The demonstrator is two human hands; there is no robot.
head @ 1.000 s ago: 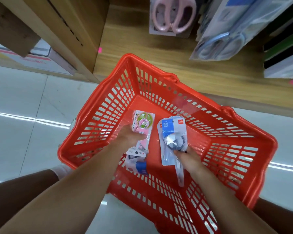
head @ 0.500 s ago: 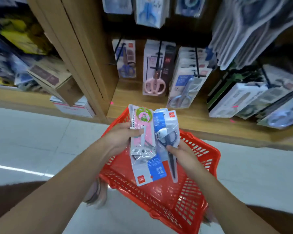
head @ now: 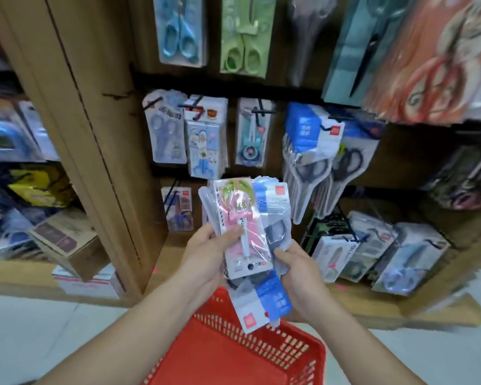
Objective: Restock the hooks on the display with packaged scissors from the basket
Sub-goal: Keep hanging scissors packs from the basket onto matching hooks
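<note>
A wooden post [head: 89,134] stands on the left of the display. Just right of it, near us, the left hand [head: 206,262] holds a bunch of packs up in front of the shelves. Its thumb presses on the pink pack [head: 238,223] and its fingers curl behind, so the bunch cannot slip. I think the packs are held high so the person can see which is which and find the right hook.

The right hand [head: 297,276] pinches the side of the blue pack [head: 272,207], which has dark scissors inside. It may be about to pull that pack out of the bunch. A second blue pack [head: 261,304] hangs upside down at the bottom.

I count three packs for sure: one pink and two blue. A clear edge shows behind them on the left, so there may be one more. I cannot tell.

One red basket [head: 233,354] sits low and near, under both hands.

Far behind, packs hang on black hooks [head: 258,110]. The middle row has three small packs on the left, then two thick bunches of hanging blue packs [head: 308,145] on the right. Those look like the blue ones in the hands, so they likely go there.
</note>
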